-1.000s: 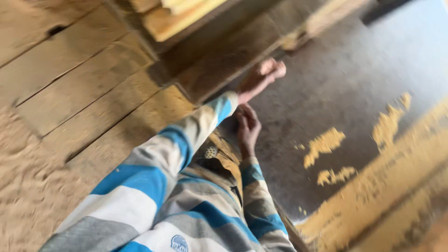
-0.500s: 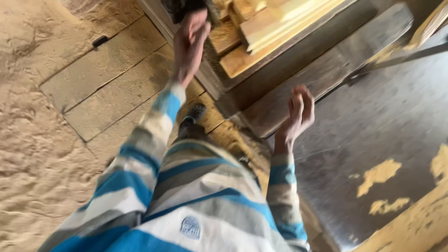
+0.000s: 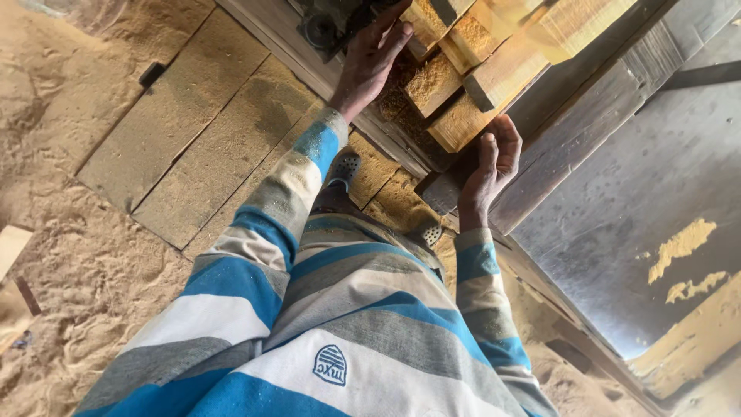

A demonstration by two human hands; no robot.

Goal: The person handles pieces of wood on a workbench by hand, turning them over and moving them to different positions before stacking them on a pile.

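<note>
The left hand (image 3: pixel 369 58) lies flat on the near end of a stack of cut wood blocks (image 3: pixel 463 73), its fingers (image 3: pixel 394 27) long, close together and pressed on the wood, pinching nothing. The right hand (image 3: pixel 490 166) is lower, at the bottom corner of the same stack, with its fingers curled loosely up beside the lowest block; I cannot tell if they touch it or only hang close. The blocks lie side by side and on top of each other, with their cut ends pointing at the person, and yellow sawdust sits on those ends. They rest on a dark, heavy wooden frame (image 3: pixel 571 135) that runs slanted across the view, so the frame bears their weight and the hands only meet the ends. A dark metal part (image 3: pixel 324 27) sits just beside the left hand, very near the fingers, so there is little room on that side. The frame edge is right under the right hand, so that side is tight too. The person wears a striped shirt (image 3: pixel 332 324) in blue, white and grey. Two sandalled feet (image 3: pixel 343 166) stand on flat floor boards (image 3: pixel 201 139) dusted with sawdust, and deep sawdust (image 3: pixel 69 255) lies further out. To the right, past the frame, is a grey floor (image 3: pixel 648 201) with yellow patches, well apart from the hands
</note>
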